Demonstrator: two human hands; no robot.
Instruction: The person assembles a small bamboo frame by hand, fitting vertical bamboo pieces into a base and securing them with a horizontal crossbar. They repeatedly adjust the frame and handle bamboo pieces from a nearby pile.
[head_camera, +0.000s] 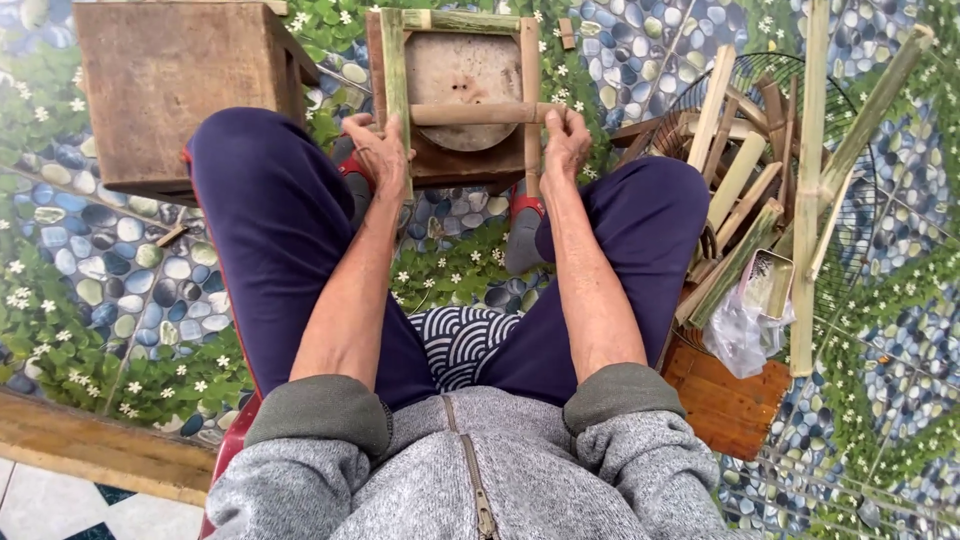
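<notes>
A small frame of bamboo sticks (462, 113) lies across a low wooden block with a round worn top (462, 70), between my knees. My left hand (378, 150) grips the frame's greenish left upright (395, 70) near the crossbar. My right hand (566, 135) closes on the right upright (529, 70) where the crossbar meets it. Both forearms reach forward over my dark blue trousers.
A wooden box (175, 90) stands at the left. On the right a wire basket (760, 180) holds several split bamboo pieces, a long bamboo pole (808, 190) and a plastic bag (740, 335). The floor is covered with a pebble-and-flower patterned sheet (90, 290).
</notes>
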